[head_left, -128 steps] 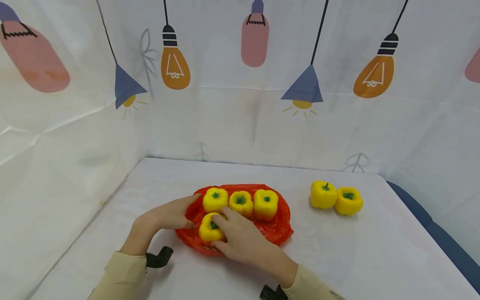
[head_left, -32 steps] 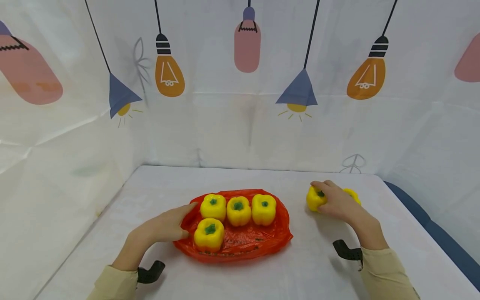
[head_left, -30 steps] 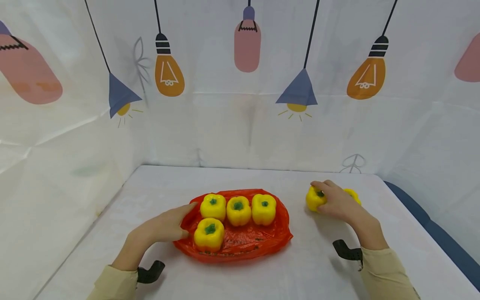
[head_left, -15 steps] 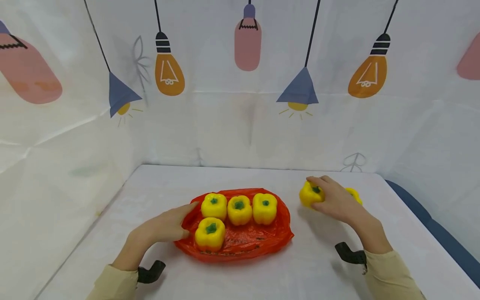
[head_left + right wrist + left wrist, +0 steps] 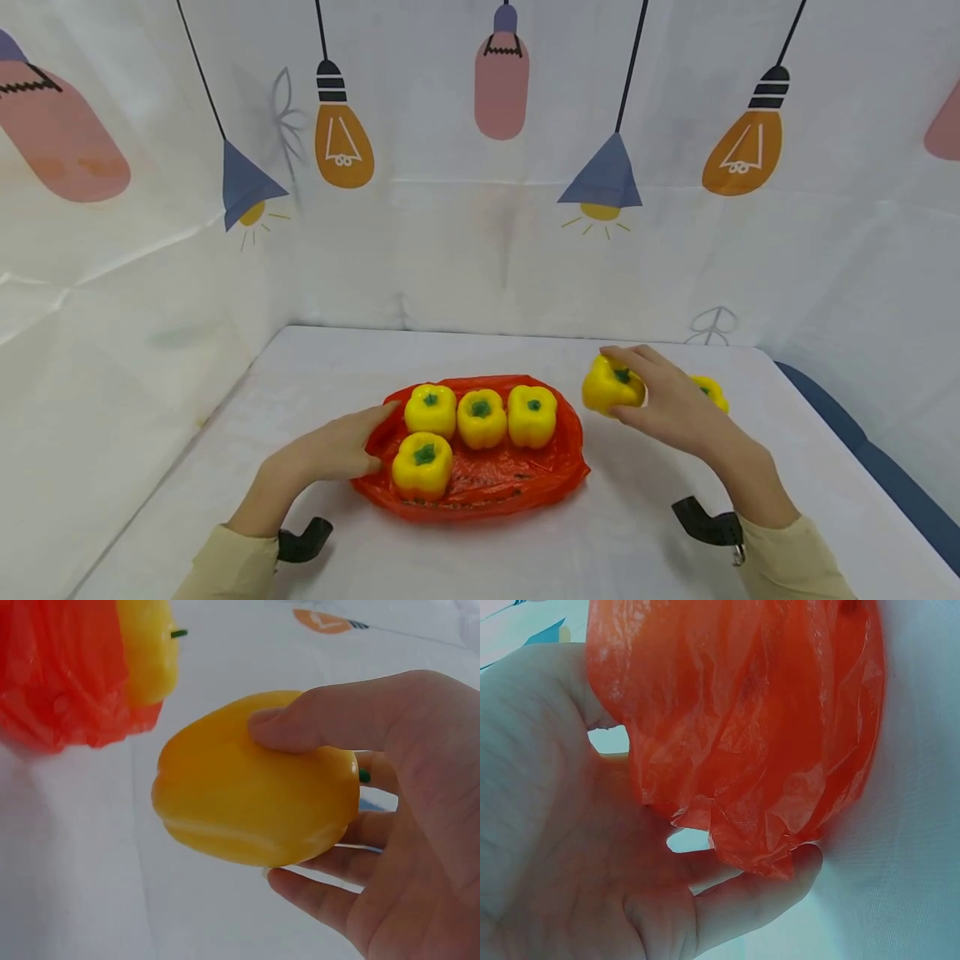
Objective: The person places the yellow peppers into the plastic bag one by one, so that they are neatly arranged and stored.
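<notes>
My right hand grips a yellow bell pepper with a green stem, raised over the table right of the red plastic bag. In the right wrist view the thumb lies along the top of the held pepper and the fingers curl under it. The bag lies spread wide, with several yellow bell peppers on it: three in a back row, including the middle one, and a front-left pepper. My left hand holds the bag's left end, thumb and fingers around the crumpled plastic.
Another yellow bell pepper stands on the white table, partly hidden behind the right hand. White sheets printed with lamps hang behind and left of the table. A dark blue seat-like shape shows past the right edge.
My right hand has left the bag, reached to the two peppers on the right, gripped one, and lifted it leftward. My left hand stays at the bag's left end.
</notes>
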The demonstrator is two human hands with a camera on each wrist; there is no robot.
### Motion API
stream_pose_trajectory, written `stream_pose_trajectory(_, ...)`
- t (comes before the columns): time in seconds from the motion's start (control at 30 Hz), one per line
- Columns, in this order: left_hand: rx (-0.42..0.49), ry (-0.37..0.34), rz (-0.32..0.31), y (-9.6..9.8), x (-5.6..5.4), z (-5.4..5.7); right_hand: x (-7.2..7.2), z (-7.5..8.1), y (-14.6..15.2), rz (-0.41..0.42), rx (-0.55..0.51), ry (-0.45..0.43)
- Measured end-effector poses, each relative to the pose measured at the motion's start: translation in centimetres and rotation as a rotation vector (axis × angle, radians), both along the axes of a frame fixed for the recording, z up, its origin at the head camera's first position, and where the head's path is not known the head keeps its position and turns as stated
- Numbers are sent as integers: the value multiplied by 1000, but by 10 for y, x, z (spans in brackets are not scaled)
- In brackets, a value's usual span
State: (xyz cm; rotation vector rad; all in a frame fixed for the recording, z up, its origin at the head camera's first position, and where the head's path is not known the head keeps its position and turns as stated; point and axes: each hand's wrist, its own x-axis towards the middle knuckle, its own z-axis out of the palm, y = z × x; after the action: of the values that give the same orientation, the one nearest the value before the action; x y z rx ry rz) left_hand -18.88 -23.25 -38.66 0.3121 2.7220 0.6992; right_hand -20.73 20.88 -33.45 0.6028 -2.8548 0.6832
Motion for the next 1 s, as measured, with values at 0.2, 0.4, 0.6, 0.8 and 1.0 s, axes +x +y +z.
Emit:
stream_pose_trajectory(0.2,3,0,-5,0,-1,0,10,5,-15,52,-29,-14)
stream_pose_trajectory(0.4,1,22,-22,-1,-1,1,18,8,-26,117,-31,-24)
stream_pose_trajectory(0.6,11,2,-12,0,-1,0,26,7,-38,201,-50,-28)
stream_pose_trajectory(0.8,27,-11,-11,0,-1,-1,32,7,-48,234,-32,6)
stream_pose_trajectory(1.0,22,-11,-7,1,-1,-1,37,10,-54,218,-8,3)
